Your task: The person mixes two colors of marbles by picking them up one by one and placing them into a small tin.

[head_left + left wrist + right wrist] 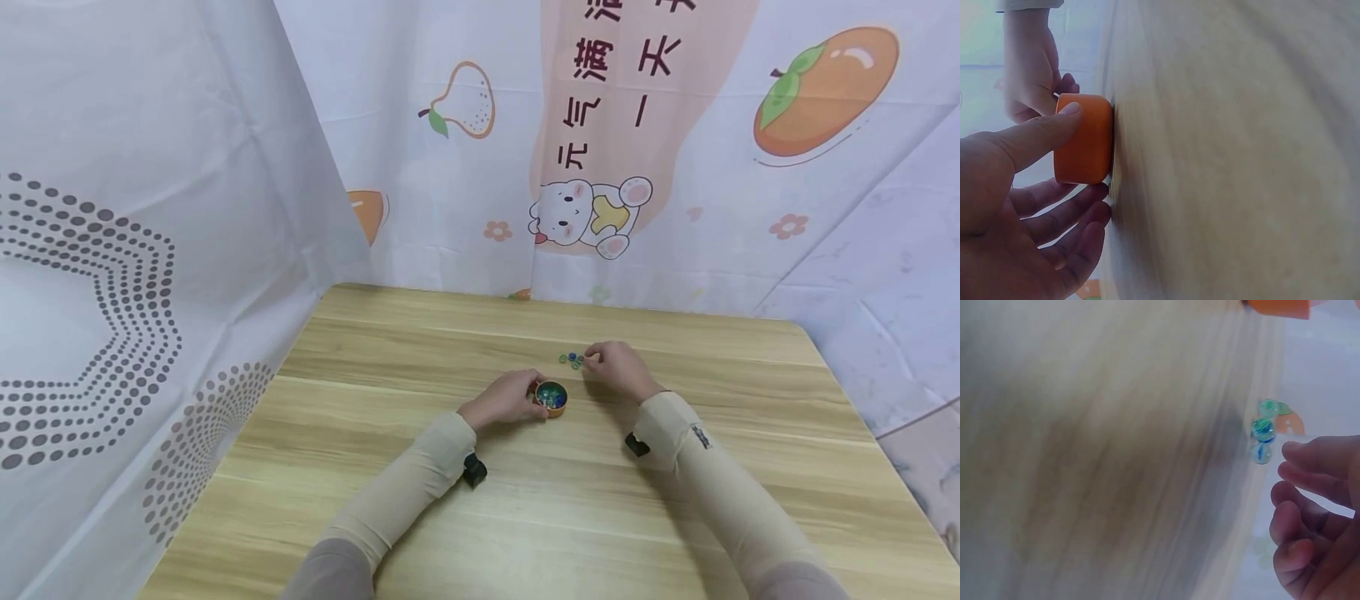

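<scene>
Glass marbles [1264,429], then, a little cluster of them on the far half of the counter [562,517], just beyond the orange cup [558,412] and slightly to its right! Here's the right hand [618,367] alongside from the right, fingers loosely bent, thumb and forefinger slightly apart with no marble to be seen between them. Whether a fingertip touches the nearest marble, I can't fairly call; the wrist view is soft there. Over on the left, the left hand [510,397] has the orange cup firmly in its grasp, thumb pressed on the near wall, fingers round the left side. And the score? I'd judge this part done: a good batch of marbles sits inside the cup, green and blue glinting together, while that small cluster outside is what's left. As for direction, the marbles are round, so no long axis and no pointing end; the cluster itself spreads roughly left to right. The cup stands upright on the counter, mouth to the ceiling, its central axis vertical, squat and round with no tilt that I can spot.
</scene>
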A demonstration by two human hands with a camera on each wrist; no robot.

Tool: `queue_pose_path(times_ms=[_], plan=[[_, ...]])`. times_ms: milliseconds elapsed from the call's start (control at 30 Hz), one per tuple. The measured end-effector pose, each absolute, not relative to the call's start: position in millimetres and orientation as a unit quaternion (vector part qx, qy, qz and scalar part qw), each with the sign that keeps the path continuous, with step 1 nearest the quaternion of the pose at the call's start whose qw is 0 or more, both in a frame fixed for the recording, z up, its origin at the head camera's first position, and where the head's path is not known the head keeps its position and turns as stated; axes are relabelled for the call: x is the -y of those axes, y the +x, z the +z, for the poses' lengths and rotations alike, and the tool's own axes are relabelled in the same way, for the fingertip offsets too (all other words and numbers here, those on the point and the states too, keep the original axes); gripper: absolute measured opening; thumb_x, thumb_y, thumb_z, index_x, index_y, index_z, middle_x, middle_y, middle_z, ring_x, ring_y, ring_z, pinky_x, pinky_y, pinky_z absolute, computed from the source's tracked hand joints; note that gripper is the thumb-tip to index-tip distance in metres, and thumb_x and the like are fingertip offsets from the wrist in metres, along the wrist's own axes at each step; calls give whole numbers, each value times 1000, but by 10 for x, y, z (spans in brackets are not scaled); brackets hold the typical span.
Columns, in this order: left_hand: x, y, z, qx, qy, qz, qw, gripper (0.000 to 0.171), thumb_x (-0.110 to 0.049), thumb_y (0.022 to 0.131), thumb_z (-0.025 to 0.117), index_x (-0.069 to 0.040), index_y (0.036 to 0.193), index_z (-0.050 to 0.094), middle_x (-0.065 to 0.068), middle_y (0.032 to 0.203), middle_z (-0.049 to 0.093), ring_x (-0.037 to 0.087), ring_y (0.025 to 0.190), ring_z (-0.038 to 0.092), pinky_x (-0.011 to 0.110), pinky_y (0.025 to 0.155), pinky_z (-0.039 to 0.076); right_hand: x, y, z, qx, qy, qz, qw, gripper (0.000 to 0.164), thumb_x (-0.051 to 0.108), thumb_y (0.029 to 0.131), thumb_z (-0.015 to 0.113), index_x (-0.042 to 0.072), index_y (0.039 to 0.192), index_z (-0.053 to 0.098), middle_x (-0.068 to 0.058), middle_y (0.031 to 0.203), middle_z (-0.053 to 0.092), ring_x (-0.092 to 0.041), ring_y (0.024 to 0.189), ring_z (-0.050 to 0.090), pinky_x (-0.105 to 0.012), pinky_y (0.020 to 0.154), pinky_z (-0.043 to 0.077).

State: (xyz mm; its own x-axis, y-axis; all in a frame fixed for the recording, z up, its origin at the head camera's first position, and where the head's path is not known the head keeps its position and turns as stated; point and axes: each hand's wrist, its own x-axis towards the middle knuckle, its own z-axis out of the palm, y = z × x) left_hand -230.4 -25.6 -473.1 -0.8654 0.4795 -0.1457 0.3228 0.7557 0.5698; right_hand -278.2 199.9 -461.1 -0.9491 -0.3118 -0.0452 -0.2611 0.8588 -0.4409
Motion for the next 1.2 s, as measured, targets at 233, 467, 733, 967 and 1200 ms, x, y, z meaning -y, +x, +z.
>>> queue_pose_path(times_ms=[233, 467, 733, 967, 1200], plan=[[249, -2289, -4737, -926, 209, 276, 150, 56, -35, 74, 73, -17, 122, 50, -3, 108, 60, 10, 97, 55, 26, 86, 44, -2009, -2843, -4669, -965, -151, -203, 70, 28, 23, 87, 57, 6, 108, 64, -13, 97, 68, -21, 80, 62, -37, 69, 50], [248, -2294, -4751, -929, 205, 271, 147, 56, -35, 74, 73, -16, 122, 50, -3, 108, 59, 10, 97, 55, 26, 86, 43, -2012, -2888, -4702, -965, -171, -185, 74, 26, 21, 86, 57, 7, 106, 65, -14, 97, 67, -23, 82, 61, -40, 72, 49], [257, -2262, -4771, -924, 214, 278, 155, 58, -36, 73, 73, -15, 122, 50, -2, 110, 60, 11, 99, 56, 26, 86, 44, -1984, -2889, -4743, -965, -170, -182, 83, 25, 19, 85, 57, 7, 106, 65, -15, 98, 67, -25, 84, 61, -42, 75, 49], [291, -2275, -4742, -932, 195, 270, 143, 57, -35, 73, 73, -17, 121, 50, -3, 109, 60, 11, 99, 56, 27, 87, 44, -1937, -2964, -4751, -958, -190, -204, 71, 24, 17, 85, 55, 6, 104, 65, -14, 96, 66, -23, 79, 59, -41, 72, 48], [238, -2309, -4721, -929, 218, 261, 147, 58, -36, 73, 73, -15, 123, 49, -2, 111, 60, 11, 99, 56, 25, 86, 44, -2001, -2977, -4768, -961, -174, -200, 75, 26, 13, 84, 51, 7, 104, 66, -15, 102, 65, -22, 77, 56, -37, 70, 46]])
